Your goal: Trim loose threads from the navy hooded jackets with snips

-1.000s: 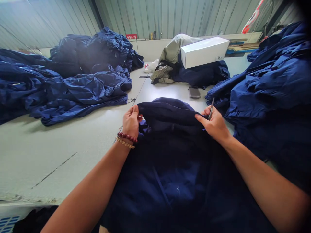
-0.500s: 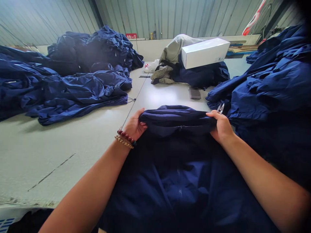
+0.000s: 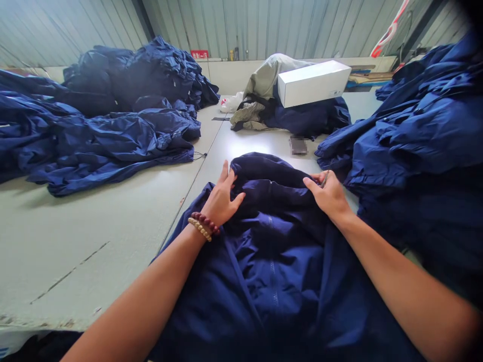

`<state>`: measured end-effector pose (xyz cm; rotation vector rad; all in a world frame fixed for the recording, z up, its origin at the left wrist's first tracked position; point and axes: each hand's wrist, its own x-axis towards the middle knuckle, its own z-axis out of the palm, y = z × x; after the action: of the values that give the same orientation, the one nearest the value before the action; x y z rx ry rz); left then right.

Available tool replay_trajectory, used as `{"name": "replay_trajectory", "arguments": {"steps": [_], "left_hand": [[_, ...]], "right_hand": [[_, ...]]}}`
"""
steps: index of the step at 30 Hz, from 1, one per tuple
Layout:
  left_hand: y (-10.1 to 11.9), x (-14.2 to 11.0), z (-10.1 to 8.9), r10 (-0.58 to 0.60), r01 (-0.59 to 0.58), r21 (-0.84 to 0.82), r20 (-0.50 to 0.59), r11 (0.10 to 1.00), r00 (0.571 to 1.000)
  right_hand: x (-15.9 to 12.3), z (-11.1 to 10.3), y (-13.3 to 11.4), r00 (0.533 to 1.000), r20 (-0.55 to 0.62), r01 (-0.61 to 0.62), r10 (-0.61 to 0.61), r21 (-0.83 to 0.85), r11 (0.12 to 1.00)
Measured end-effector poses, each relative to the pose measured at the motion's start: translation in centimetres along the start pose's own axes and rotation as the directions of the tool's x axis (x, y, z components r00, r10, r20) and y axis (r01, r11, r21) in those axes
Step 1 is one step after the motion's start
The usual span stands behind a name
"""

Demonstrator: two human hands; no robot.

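Note:
A dark navy jacket [image 3: 271,261] lies spread on the pale table [image 3: 75,236] in front of me, zipper up the middle, hood at the far end. My left hand [image 3: 223,198], with two bead bracelets at the wrist, rests flat on the left side of the hood, fingers stretched out. On the hood's right side, my right hand [image 3: 327,192] pinches the fabric while also gripping small metal scissors [image 3: 324,178], whose tip pokes out past the fingers.
Heaps of blue jackets lie on the left [image 3: 101,136] and right [image 3: 418,130]. At the back, a white box [image 3: 313,83] sits on grey and navy garments. A small dark phone-like object [image 3: 299,145] lies just beyond the hood.
Both hands let the bunched hood down onto the table. My left hand went from gripping the fabric to lying flat on it. The jacket now lies more spread out.

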<state>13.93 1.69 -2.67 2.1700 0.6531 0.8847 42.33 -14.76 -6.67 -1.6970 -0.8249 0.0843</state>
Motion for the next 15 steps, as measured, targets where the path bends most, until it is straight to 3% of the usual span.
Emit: {"name": "replay_trajectory", "arguments": {"steps": [4,6,9,11,13,15], "left_hand": [[-1.3,0.4,-1.1,-0.011,0.067,0.196,-0.272,0.978,0.962],[-2.2,0.7,-1.8,-0.010,0.117,0.306,-0.328,0.945,0.945],[-2.9,0.8,-2.2,-0.134,0.191,0.486,-0.150,0.853,0.979],[-2.7,0.6,-1.9,-0.245,0.215,0.586,-0.029,0.781,0.969],[-2.1,0.3,-1.8,-0.314,0.240,0.665,-0.009,0.707,0.949],[-1.2,0.0,-1.9,-0.368,0.287,0.722,-0.048,0.629,0.929]], "right_hand": [[1.4,-0.6,2.1,0.995,0.002,-0.098,0.099,-0.150,0.984],[1.9,-1.3,2.7,0.997,-0.044,-0.078,0.069,-0.291,0.953],[2.0,-2.3,3.0,1.000,-0.012,-0.002,-0.006,-0.588,0.809],[1.8,-2.7,3.2,0.998,0.065,0.044,0.008,-0.745,0.665],[1.7,-2.7,3.3,0.992,0.110,0.056,0.056,-0.804,0.592],[1.6,-2.6,3.6,0.989,0.127,0.061,0.075,-0.817,0.574]]}}
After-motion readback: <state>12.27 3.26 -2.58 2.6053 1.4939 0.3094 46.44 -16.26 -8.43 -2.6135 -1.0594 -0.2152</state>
